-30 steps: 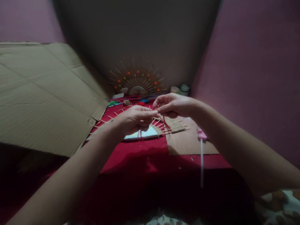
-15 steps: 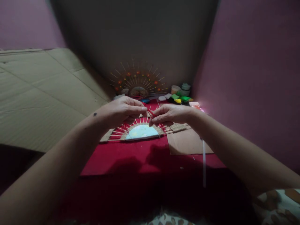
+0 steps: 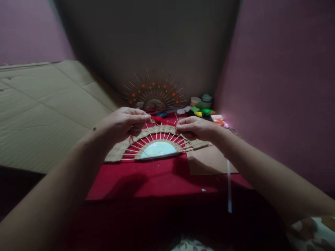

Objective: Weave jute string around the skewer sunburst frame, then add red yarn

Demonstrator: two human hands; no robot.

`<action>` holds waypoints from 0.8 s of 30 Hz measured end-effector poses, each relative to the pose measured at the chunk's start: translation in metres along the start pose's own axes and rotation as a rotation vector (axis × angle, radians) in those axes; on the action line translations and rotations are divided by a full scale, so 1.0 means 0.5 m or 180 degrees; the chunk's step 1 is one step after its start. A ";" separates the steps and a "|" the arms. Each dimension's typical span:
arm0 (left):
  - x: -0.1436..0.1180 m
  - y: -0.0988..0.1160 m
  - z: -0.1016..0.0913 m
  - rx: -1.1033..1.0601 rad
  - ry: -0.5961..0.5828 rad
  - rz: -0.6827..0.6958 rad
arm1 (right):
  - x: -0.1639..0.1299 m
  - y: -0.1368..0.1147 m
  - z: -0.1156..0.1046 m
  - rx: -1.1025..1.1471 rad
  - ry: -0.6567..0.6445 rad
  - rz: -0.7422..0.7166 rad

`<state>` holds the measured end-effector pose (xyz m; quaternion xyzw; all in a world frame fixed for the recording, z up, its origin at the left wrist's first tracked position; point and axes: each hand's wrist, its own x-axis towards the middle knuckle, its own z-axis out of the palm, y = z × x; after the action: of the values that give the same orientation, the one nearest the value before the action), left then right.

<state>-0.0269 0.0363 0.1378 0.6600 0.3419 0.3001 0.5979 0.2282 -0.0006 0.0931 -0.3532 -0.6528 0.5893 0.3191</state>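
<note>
Over the woven half-circle [image 3: 157, 139], both hands' fingers pinch red thread [image 3: 157, 119].

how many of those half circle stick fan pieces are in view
2. One fan piece lies flat on the red cloth under the left hand and right hand. A second fan piece stands against the back wall. None seems hidden.

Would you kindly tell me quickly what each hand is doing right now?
Left hand: fingers pinched shut on red thread.
Right hand: fingers pinched at the half-round woven stick fan's rim.
</note>
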 end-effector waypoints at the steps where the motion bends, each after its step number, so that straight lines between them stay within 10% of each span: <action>1: 0.000 -0.001 -0.004 0.0006 0.0021 -0.0023 | -0.002 0.004 -0.002 -0.0025 0.0054 0.0008; 10: -0.002 0.006 -0.007 0.0269 0.0073 -0.0027 | -0.026 0.003 -0.016 -0.1162 0.0315 0.0454; 17: -0.010 0.020 0.016 0.0785 0.0044 -0.0052 | -0.009 -0.006 0.011 -0.1652 0.1999 -0.0041; 24: 0.005 0.015 0.020 0.0783 0.0112 -0.0004 | 0.014 -0.020 0.072 -0.0335 0.0571 -0.0101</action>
<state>-0.0166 0.0319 0.1442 0.7228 0.3871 0.2670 0.5065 0.1933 -0.0149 0.0993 -0.4103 -0.6573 0.5151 0.3665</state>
